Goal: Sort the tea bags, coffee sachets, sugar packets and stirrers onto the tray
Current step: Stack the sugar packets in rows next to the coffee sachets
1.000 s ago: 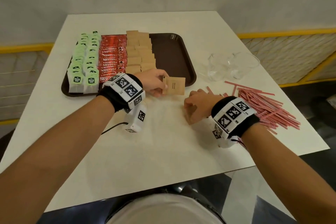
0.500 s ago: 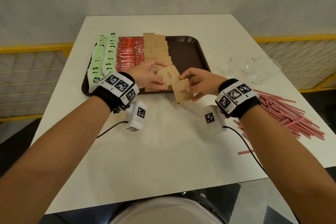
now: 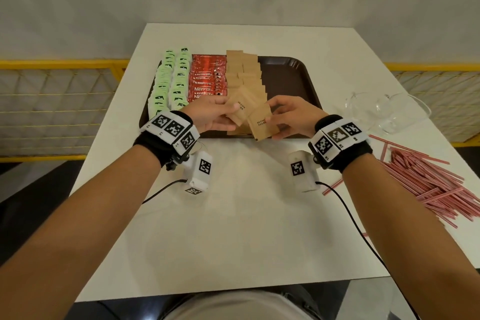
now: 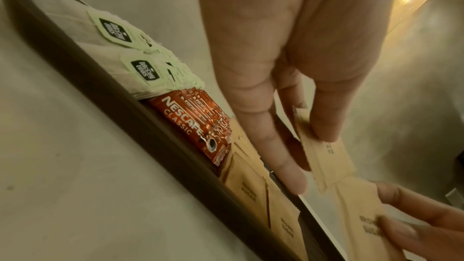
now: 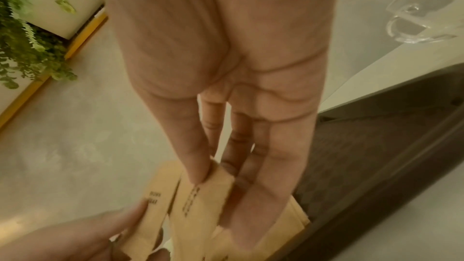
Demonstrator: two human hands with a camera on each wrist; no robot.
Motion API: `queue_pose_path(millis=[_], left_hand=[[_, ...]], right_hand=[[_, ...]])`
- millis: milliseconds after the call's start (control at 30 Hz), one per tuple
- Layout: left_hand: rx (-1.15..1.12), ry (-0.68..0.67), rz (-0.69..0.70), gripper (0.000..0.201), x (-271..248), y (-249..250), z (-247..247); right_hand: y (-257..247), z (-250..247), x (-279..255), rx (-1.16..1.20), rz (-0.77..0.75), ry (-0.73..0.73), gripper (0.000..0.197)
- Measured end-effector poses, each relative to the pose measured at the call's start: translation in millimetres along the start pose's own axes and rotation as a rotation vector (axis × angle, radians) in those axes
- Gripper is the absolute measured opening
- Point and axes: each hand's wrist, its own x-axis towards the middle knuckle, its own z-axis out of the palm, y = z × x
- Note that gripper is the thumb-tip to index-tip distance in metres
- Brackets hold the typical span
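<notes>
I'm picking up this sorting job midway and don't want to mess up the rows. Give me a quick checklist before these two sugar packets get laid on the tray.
1. Left hand pinches a brown sugar packet: ok.
2. Right hand pinches a second packet: ok.
3. Both packets held over the near end of the sugar column: ok.
4. Free tray floor right of the sugar column: ok.
5. Tea bags and coffee sachets stay in their own rows: ok.
6. Stirrers on the tray: not ok, they lie on the table.
</notes>
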Motion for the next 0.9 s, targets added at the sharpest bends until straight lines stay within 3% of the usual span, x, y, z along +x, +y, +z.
queue_pose_path(millis=[133, 500, 733, 900], left_hand=[[0.091, 0.003, 0.006, 0.015, -2, 2, -3], [0.125, -0.034, -0.034, 0.072, 2, 2, -1], [0.268, 0.064, 0.007, 0.029, 6, -2, -3], [0.571, 0.117, 0.053, 0.023, 18, -10, 1]], right_hand=[[2, -4, 7, -0.016, 0.021, 0.093, 0.012], [2, -3, 23, 0.021, 0.006, 0.024, 0.02], [8, -6, 33, -0.095, 0.047, 0.068, 0.025], [17, -7, 41, -0.183, 0.1, 0.074, 0.024]])
